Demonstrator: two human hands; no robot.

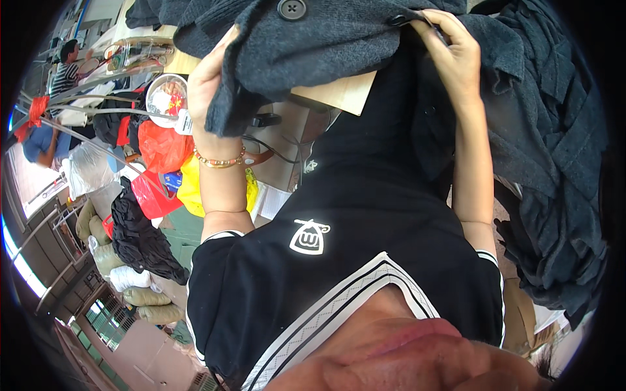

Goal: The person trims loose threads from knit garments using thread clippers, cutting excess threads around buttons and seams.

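A dark grey knitted cardigan [319,52] is stretched between my hands at the top of the view, with a large round button [291,8] showing on it. My right hand [456,55] pinches its edge between thumb and fingers, beside a second dark button [398,20]. At the other side, my left hand [210,81] holds the cardigan, and a fold of the knit hangs over the palm. The cloth hides most of the left fingers. Below the cardigan, the corner of a light wooden board [339,93] shows.
More dark grey knitwear [554,150] hangs in a heap on the right. To the left are a white bucket [167,98], a red plastic bag [163,146], a yellow bag [190,189] and a black bundle [140,231]. A person in a striped top [65,75] is farther off.
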